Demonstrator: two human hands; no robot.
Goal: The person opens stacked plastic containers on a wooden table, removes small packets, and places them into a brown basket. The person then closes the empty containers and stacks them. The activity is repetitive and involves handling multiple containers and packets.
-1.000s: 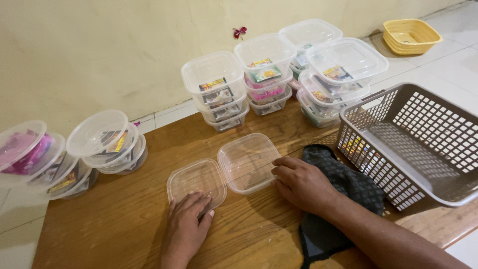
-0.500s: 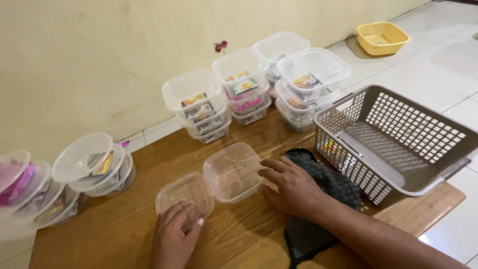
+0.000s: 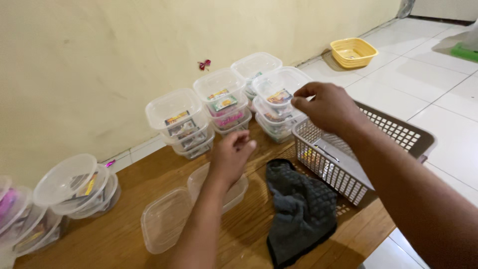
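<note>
Two clear rectangular plastic lids (image 3: pixel 167 219) lie on the worktop, with one dark grey quilted cloth (image 3: pixel 301 211), one grey plastic lattice basket (image 3: pixel 398 132) and one yellow plastic basket (image 3: pixel 353 51).

Clear lid (image 3: pixel 164 219) lying below left hand (image 3: pixel 230 157): showing colourless, see-through, brown wood grain coming through. Second clear lid (image 3: pixel 234 192) under same hand: showing alike. Cloth (image 3: pixel 301 211) right of left hand: showing dark grey, waffle-check pattern. Basket (image 3: pixel 348 159) beneath right hand (image 3: pixel 326 105): showing pale grey, open grid pattern. Stacked tubs (image 3: pixel 219 107) beyond both hands: showing clear, multicoloured packets inside. Tabletop (image 3: pixel 99 239): showing warm brown. Far tub (image 3: pixel 353 52): showing yellow.
</note>
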